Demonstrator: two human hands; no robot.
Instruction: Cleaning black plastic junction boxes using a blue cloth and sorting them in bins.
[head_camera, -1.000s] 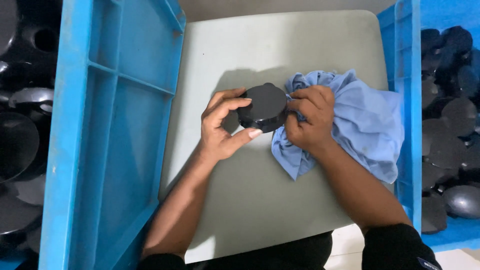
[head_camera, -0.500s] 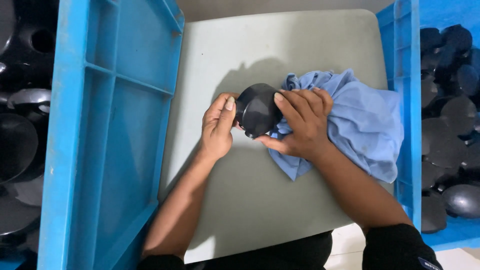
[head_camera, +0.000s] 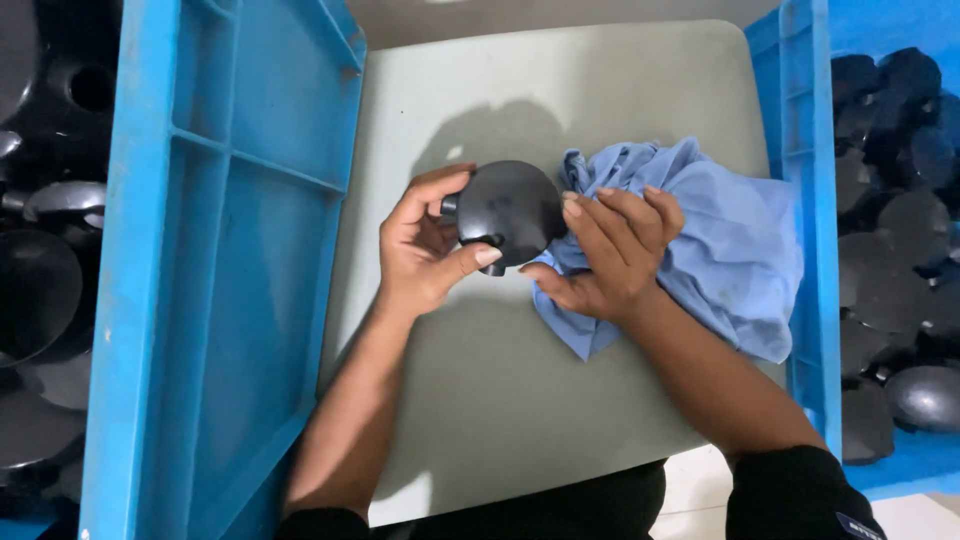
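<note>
While two tall blue plastic crates hem it in, the grey tabletop (head_camera: 480, 420) is the only open ground: the left crate (head_camera: 230, 270) leans its ribbed wall over the table's left edge, and the right crate (head_camera: 800, 200) stands hard against the right edge, so free room runs only up toward the far rim and down toward the person's lap. Both crates hold heaps of black plastic parts, rounded domes and discs, the left heap (head_camera: 40, 280) showing beyond the crate wall and the right heap (head_camera: 900, 250) piled deep in its bin. A crumpled light-blue cloth (head_camera: 730, 240) lies on the right half of the table, its far side touching the right crate's wall and a corner trailing toward the table's middle. Just left of the cloth, raised between the hands above the table's centre, is a round black plastic cap (head_camera: 510, 208), dome side up, with a short stub showing at its lower edge. The left hand (head_camera: 425, 245) cups it from the left, fingers curled over the rim and thumb pressed under it. The right hand (head_camera: 610, 255) lies on the cloth with fingers bunched into the fabric, fingertips touching the cap's right side. No labels or signs show on crates, cloth or cap.
</note>
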